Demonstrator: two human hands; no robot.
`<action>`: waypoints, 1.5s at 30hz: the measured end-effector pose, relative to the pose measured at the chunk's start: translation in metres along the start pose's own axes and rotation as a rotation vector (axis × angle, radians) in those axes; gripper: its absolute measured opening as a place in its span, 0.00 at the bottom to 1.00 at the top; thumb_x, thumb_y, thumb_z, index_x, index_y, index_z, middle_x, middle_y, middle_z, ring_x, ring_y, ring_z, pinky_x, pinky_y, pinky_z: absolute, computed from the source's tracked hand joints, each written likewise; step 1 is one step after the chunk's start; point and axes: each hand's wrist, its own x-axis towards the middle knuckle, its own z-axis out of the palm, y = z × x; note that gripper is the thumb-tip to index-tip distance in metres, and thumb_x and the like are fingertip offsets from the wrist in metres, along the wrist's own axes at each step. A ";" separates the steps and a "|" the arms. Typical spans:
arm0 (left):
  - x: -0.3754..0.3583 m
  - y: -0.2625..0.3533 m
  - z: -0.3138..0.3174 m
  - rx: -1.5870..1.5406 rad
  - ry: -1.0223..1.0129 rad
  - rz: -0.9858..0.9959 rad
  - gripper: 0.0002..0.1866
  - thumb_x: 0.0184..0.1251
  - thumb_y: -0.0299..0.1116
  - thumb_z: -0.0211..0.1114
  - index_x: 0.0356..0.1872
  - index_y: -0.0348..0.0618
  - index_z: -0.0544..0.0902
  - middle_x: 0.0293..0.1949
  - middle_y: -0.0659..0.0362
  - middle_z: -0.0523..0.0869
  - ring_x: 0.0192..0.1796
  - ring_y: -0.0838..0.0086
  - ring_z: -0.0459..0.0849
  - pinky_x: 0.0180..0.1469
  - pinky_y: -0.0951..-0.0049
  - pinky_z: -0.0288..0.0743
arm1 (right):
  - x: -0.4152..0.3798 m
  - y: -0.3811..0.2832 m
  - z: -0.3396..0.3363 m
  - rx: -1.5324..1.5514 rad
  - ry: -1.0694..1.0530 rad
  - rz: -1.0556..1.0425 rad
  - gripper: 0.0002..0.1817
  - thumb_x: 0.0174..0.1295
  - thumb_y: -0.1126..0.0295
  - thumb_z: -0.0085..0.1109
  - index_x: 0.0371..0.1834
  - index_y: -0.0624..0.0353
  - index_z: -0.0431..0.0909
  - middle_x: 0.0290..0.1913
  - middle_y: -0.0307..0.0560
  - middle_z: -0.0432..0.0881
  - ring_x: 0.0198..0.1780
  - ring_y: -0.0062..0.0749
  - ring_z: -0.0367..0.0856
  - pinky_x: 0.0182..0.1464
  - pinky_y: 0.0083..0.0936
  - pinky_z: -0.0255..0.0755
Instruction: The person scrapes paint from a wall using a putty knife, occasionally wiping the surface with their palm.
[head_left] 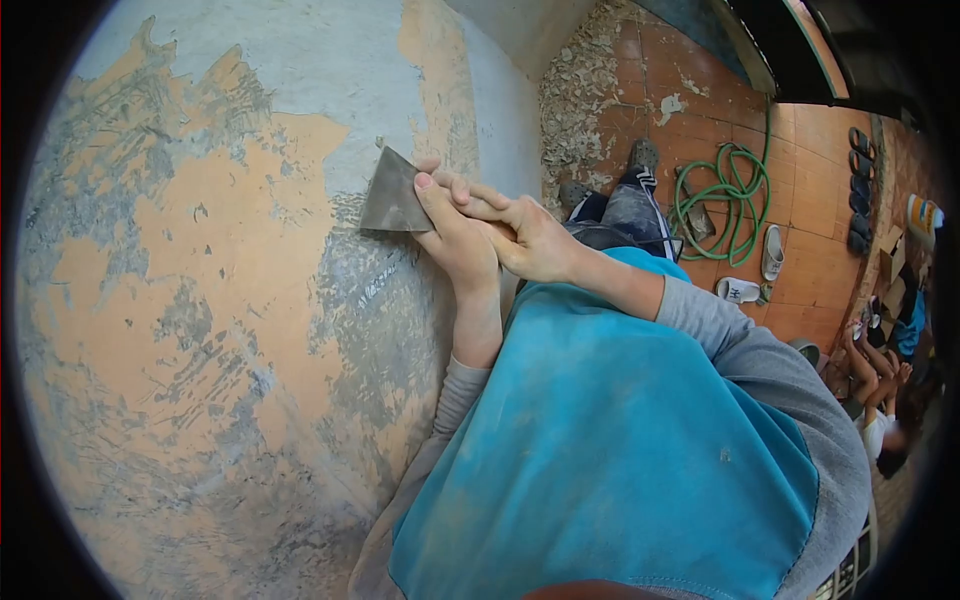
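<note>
A triangular metal scraper [394, 196] has its wide blade against the patchy wall [240, 220], at a border between peach and grey-blue patches. My left hand [460, 232] is closed on it, the thumb lying on the blade near its narrow end. Just to the right, my right hand [540, 243] is closed beside and partly over the left one, fingers pointing toward the blade. The handle is hidden among the hands. Scratched grey areas and peach patches cover much of the wall around the blade.
Loose flakes [578, 95] lie along the wall's foot on the tiled floor [810, 215]. A coiled green hose [735, 200] lies near my shoe [643, 153]. Pale slippers [738, 290] and a row of dark sandals [859, 190] are beyond. People [878, 385] sit at the far right.
</note>
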 end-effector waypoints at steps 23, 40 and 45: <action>0.009 -0.005 -0.005 -0.063 -0.021 -0.029 0.19 0.87 0.43 0.49 0.62 0.35 0.70 0.33 0.62 0.70 0.29 0.74 0.79 0.38 0.72 0.79 | 0.012 0.010 0.007 0.025 0.113 -0.178 0.21 0.72 0.66 0.55 0.66 0.58 0.81 0.31 0.59 0.85 0.31 0.50 0.84 0.41 0.39 0.77; 0.020 0.003 0.002 -0.043 -0.022 -0.056 0.18 0.86 0.41 0.50 0.61 0.36 0.70 0.33 0.62 0.69 0.27 0.73 0.78 0.32 0.72 0.79 | 0.013 -0.006 0.007 0.144 0.110 -0.128 0.23 0.75 0.65 0.51 0.71 0.54 0.77 0.55 0.60 0.87 0.55 0.51 0.87 0.60 0.38 0.78; -0.011 -0.024 -0.014 -0.075 -0.035 -0.099 0.10 0.82 0.36 0.55 0.49 0.39 0.70 0.33 0.61 0.71 0.27 0.71 0.81 0.32 0.72 0.79 | -0.017 0.018 0.014 0.153 0.083 -0.081 0.25 0.76 0.64 0.48 0.73 0.55 0.76 0.65 0.58 0.83 0.63 0.50 0.84 0.67 0.38 0.74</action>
